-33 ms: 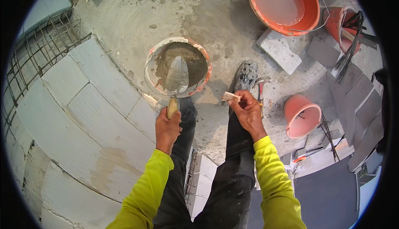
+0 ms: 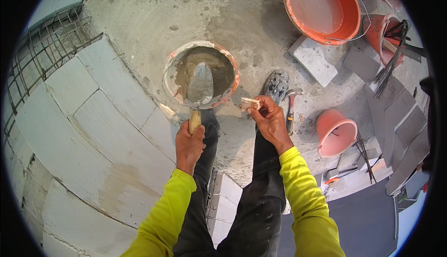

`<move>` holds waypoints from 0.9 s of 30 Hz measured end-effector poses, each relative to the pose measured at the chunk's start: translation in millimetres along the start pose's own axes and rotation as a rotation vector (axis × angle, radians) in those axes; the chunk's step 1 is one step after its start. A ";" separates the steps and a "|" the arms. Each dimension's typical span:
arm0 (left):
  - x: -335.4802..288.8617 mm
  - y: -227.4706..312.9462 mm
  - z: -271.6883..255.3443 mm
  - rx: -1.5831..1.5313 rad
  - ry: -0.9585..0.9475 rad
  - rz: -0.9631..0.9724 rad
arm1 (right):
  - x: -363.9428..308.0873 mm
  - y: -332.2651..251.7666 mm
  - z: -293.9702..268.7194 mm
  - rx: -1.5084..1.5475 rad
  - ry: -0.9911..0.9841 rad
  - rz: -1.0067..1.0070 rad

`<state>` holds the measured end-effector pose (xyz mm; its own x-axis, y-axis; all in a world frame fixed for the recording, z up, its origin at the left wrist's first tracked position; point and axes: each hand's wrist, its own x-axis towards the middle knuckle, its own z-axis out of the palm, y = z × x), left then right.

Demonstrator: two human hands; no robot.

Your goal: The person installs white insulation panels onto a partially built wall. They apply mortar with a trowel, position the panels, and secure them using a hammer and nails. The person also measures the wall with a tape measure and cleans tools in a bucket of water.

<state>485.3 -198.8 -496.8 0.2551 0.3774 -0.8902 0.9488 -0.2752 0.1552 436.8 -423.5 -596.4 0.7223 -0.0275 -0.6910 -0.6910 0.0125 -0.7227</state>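
Observation:
My left hand point(image 2: 189, 146) is closed round the wooden handle of a trowel point(image 2: 201, 81). The mortar-coated blade reaches over a round bucket point(image 2: 236, 73) of wet grey mortar point(image 2: 186, 66); whether it touches the mortar, I cannot tell. Between the thumb and fingers of my right hand point(image 2: 272, 123) is a small flat broken piece point(image 2: 251, 103), brownish with a pale ragged edge; its material is unclear. Just beyond that hand, a claw hammer point(image 2: 292, 110) with a red and black handle lies on the concrete floor.
An orange tub point(image 2: 352, 21) of cloudy water stands far right, beside a pale block point(image 2: 313, 61). An empty pink bucket point(image 2: 326, 117) lies tipped nearby. Grey tiles point(image 2: 396, 117) stack at the right. A block wall point(image 2: 107, 136) and steel mesh point(image 2: 42, 52) fill the left.
My right hand has shifted slightly left with the broken piece, which is now tilted differently and shows more of its flat face. My left hand stays on the trowel.

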 end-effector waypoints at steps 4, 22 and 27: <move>-0.3 -11.3 -3.1 0.060 0.072 0.094 | 60.6 -28.6 49.2 -0.126 -0.185 -0.107; 49.0 -45.6 -40.9 -0.021 0.086 0.341 | 104.9 -12.7 131.3 -0.680 -0.191 -0.506; 51.5 -48.5 -39.8 0.017 0.048 0.317 | 79.8 -7.5 153.8 -0.648 -0.156 -0.402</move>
<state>459.8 -130.9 -533.2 0.5461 0.3120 -0.7774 0.8177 -0.4005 0.4136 504.0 -272.1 -647.7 0.8836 0.2353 -0.4049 -0.2191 -0.5565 -0.8014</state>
